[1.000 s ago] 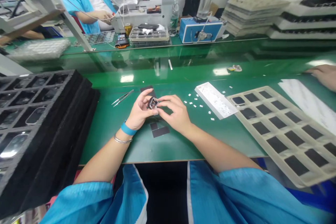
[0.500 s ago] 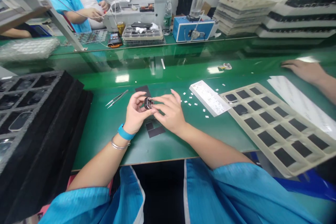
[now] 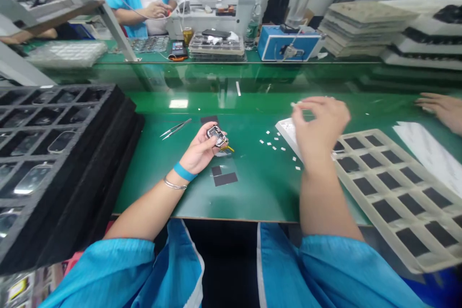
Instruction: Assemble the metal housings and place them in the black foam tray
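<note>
My left hand (image 3: 202, 150) holds an opened smartwatch case (image 3: 215, 134), its inner parts facing up under the thumb. A thin yellow strip (image 3: 230, 149) sticks out from the case's lower right. Over the white box (image 3: 287, 131) my right hand (image 3: 321, 122) is raised, thumb and forefinger pinched on a small white piece (image 3: 293, 104), blurred by motion. Several small white squares (image 3: 274, 148) lie scattered left of that box. Below the watch are black rectangular pieces (image 3: 225, 179) on the green bench, and another dark piece lies behind my left hand.
Tweezers (image 3: 175, 129) lie left of my left hand. Stacked black foam trays (image 3: 119, 106) fill the left side; a beige compartment tray (image 3: 391, 224) lies at right, beside white sheets (image 3: 429, 147). Another person's hand (image 3: 442, 108) rests at far right. A blue-cased device (image 3: 288, 44) stands behind.
My right hand has left the watch and moved right, up over the white box. My left hand keeps the watch, now turned with its inside upward. The camera view has shifted left.
</note>
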`<act>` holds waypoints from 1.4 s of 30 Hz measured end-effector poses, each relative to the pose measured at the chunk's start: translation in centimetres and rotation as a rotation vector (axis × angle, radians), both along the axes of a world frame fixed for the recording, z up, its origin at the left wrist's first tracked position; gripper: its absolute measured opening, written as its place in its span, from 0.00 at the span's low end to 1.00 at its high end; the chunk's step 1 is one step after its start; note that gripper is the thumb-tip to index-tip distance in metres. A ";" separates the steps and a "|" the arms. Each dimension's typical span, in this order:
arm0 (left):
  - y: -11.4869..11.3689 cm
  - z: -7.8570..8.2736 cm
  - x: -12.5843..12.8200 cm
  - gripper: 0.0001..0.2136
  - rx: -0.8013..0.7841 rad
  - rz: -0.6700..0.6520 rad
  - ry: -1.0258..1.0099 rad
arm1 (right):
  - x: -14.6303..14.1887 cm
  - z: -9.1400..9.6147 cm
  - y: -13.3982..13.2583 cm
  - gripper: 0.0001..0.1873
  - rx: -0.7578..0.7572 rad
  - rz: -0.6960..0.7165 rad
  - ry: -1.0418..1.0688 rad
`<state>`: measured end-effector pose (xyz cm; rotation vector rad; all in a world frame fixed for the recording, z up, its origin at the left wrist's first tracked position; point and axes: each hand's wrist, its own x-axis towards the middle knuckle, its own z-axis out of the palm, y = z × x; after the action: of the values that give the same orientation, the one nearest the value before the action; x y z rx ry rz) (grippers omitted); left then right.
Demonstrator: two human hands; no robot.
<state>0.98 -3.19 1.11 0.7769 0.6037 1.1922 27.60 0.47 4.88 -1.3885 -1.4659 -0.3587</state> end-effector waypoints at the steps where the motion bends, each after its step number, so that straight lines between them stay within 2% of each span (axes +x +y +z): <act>1: 0.0 0.1 -0.1 0.30 -0.004 -0.010 -0.016 | 1.1 0.2 0.5 0.04 0.044 -0.078 0.028; 3: 0.0 0.0 -0.1 0.30 -0.001 -0.032 -0.026 | 1.5 0.3 0.7 0.07 0.139 -0.117 0.105; 5: -0.1 -0.1 -0.1 0.30 0.007 -0.058 -0.016 | -0.5 0.0 -0.2 0.09 0.130 0.061 0.224; 6: -0.1 -0.1 -0.1 0.30 0.011 -0.070 -0.007 | -2.1 -0.2 -0.9 0.08 0.055 0.219 0.291; 8: -0.1 -0.2 -0.1 0.31 0.022 -0.082 0.005 | -5.7 -1.1 -2.5 0.07 -0.191 0.570 0.443; 10: -0.1 -0.1 -0.2 0.30 0.039 -0.071 0.017 | -8.8 -2.0 -3.8 0.11 -0.452 0.849 0.627; 12: -0.1 0.1 -0.4 0.30 0.059 -0.057 0.038 | -10.4 -2.7 -4.5 0.21 -0.696 1.034 0.807; 14: 0.0 0.3 -0.7 0.30 0.079 -0.050 0.065 | -10.7 -3.1 -4.5 0.29 -0.917 1.139 0.899; 16: 0.1 0.5 -1.0 0.29 0.105 -0.047 0.078 | -10.1 -3.1 -4.1 0.27 -1.039 1.146 0.897; 18: 0.2 0.6 -1.3 0.28 0.133 -0.032 0.077 | -9.2 -2.6 -3.6 0.22 -1.032 1.079 0.875; 23: 0.2 0.7 -1.2 0.27 0.107 -0.026 0.087 | -8.0 -1.3 -3.7 0.19 -0.790 0.977 0.793; 27: 0.2 0.6 -0.9 0.26 -0.020 -0.145 0.101 | -8.5 -1.5 -4.3 0.12 -0.608 0.926 0.662; 29: 0.1 0.4 -0.8 0.24 -0.090 -0.227 0.116 | -8.7 -1.6 -4.3 0.11 -0.655 0.967 0.699; 31: 0.2 0.3 -0.8 0.22 -0.131 -0.280 0.123 | -8.6 -1.6 -4.1 0.12 -0.777 1.031 0.810; 33: 0.2 0.2 -0.9 0.21 -0.143 -0.299 0.116 | -8.4 -1.4 -3.9 0.12 -0.897 1.091 0.924; 36: 0.3 0.3 -1.1 0.20 -0.157 -0.302 0.109 | -7.9 -1.1 -3.6 0.14 -0.987 1.165 0.976; 38: 0.4 0.2 -1.1 0.19 -0.170 -0.305 0.128 | -7.8 -1.3 -3.5 0.16 -0.966 1.155 0.946; 42: 0.4 -0.1 -0.8 0.17 -0.188 -0.315 0.208 | -8.3 -2.1 -3.5 0.16 -0.795 1.000 0.787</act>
<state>0.17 -2.79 0.97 0.8069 0.7239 0.7602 19.29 -2.99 2.80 -0.9530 -1.4263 1.3658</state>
